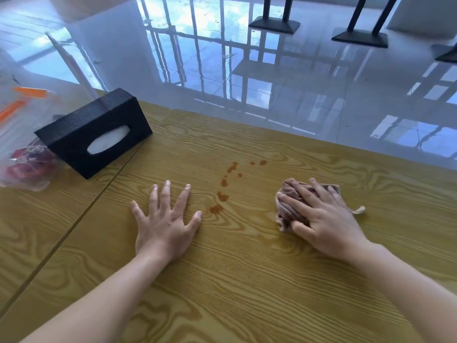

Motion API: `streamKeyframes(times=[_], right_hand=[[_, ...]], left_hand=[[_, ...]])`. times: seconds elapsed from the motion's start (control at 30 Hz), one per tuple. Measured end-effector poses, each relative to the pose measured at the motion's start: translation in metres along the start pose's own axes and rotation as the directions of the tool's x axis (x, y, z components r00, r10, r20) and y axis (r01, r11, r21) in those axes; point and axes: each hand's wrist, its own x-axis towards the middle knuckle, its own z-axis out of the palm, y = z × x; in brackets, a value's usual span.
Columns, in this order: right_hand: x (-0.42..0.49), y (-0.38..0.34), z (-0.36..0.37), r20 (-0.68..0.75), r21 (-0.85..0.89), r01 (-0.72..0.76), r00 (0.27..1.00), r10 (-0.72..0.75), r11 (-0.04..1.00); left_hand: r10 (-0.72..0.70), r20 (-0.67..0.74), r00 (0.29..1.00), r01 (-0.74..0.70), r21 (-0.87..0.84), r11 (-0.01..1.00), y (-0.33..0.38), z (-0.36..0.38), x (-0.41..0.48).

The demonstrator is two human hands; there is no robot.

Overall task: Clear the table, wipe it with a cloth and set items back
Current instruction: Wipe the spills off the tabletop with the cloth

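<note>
Head view: one wood-grain table (247, 280) fills the lower part of the picture, with a straight seam running diagonally across its left part. Two bare hands are on it. The left hand (165, 224) lies flat, palm down, its fingers straight and spread, and it holds nothing. The right hand (324, 221) covers one bunched pinkish-brown cloth (285, 215). Its fingers curve over the wad and its thumb is tucked against the near side, gripping the cloth and pressing it to the tabletop.

Between the hands runs a curved trail of about eight brown spots (222, 196). The nearest spot is just beside the left thumb, and all of them are apart from the cloth.

At far left stands one black tissue box (94, 134), tilted, with white tissue showing in its oval slot. It leans over one clear plastic bag (24, 149) that holds red and orange things too blurred to name.

Beyond the table's far edge is a glossy tiled floor (296, 95) reflecting window bars. Three black pedestal bases (273, 24) stand on it at upper right.
</note>
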Motion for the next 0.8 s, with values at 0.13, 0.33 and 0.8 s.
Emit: streamKeyframes(times=[0.13,0.33,0.8], right_hand=[[0.051,0.020,-0.013,-0.020,0.050,-0.250,0.968,0.251,0.967],[0.137,-0.055,-0.018,-0.014,0.113,-0.252,0.967,0.255,0.961],[0.042,-0.006,-0.005,-0.036,0.036,-0.201,0.979,0.203,0.979]], left_hand=[[-0.002,-0.007,1.000,0.002,0.003,1.000,0.001,0.000,0.000],[-0.013,-0.004,1.000,0.013,-0.011,1.000,-0.001,0.000,0.000],[-0.009,-0.005,1.000,0.009,0.005,1.000,-0.001,-0.001,0.001]])
